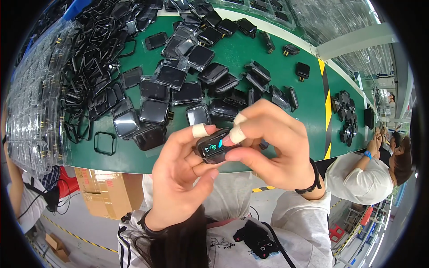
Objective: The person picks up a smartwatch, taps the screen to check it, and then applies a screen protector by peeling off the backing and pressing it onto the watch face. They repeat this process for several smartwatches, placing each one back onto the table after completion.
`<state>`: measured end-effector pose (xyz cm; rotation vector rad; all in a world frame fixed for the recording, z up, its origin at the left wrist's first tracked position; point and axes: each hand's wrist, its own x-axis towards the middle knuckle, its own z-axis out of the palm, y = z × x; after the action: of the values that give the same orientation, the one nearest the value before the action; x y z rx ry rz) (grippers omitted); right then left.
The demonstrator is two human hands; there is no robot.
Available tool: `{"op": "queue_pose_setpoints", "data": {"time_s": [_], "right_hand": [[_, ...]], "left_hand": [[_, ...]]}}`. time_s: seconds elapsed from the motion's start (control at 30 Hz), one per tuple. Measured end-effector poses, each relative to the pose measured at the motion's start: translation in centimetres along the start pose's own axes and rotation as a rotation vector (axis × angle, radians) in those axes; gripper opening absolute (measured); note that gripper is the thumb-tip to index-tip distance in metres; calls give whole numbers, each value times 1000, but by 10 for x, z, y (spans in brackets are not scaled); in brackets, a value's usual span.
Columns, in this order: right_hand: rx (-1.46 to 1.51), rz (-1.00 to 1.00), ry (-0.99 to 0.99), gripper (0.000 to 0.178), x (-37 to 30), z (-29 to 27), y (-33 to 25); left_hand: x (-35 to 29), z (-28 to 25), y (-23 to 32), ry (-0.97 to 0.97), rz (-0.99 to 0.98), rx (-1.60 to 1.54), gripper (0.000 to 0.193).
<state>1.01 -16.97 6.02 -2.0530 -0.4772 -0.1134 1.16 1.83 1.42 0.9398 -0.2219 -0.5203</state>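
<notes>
A black smartwatch body (209,151) without a strap is held above the front edge of the green table, its screen lit with small blue-green graphics. My left hand (176,178) grips it between the index finger on top and the fingers beneath. Across its right side comes my right hand (279,149), closed on it, with a fingertip against the screen and the thumb at the near edge. Pale tape wraps fingertips on both hands. Just beyond lie dark-screened watch bodies (172,77), many in clear film.
Black frames (104,143) pile up at the left beside stacked clear plastic trays (38,98). More watch bodies (346,114) lie past a yellow-black stripe (327,105) at right. Cardboard boxes (107,194) stand below the table. A co-worker (362,178) sits at the right.
</notes>
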Motion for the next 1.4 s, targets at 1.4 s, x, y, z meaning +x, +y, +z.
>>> {"op": "queue_pose_setpoints", "data": {"time_s": [1.4], "right_hand": [[103,47,22,17,-10,9,19]], "left_hand": [[3,-7,-10,-83,26,-117,52]]}}
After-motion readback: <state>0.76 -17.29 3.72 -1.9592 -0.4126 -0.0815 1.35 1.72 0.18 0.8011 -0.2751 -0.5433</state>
